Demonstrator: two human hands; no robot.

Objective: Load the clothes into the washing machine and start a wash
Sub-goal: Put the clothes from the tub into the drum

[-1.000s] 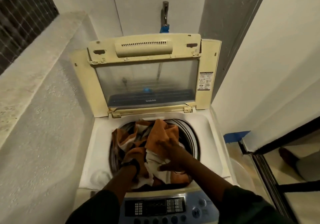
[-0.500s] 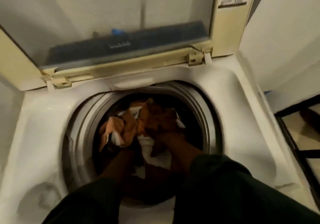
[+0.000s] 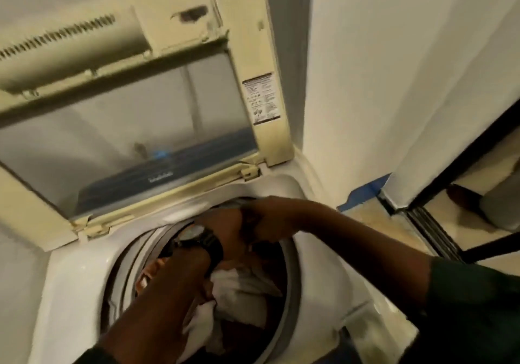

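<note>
Clothes (image 3: pixel 239 287) of white and orange cloth lie in the drum of the white top-loading washing machine (image 3: pixel 70 279), half hidden under both forearms. Left hand (image 3: pixel 225 224) and right hand (image 3: pixel 263 223) meet at the drum's far rim, blurred together; their grip cannot be told.

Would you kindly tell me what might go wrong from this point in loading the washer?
1. The lid stands open right behind both hands; a knock might drop it on the left hand or right hand.
2. The wristwatch could snag on the clothes.
3. The clothes seem piled close to the drum rim and may catch there.
</note>
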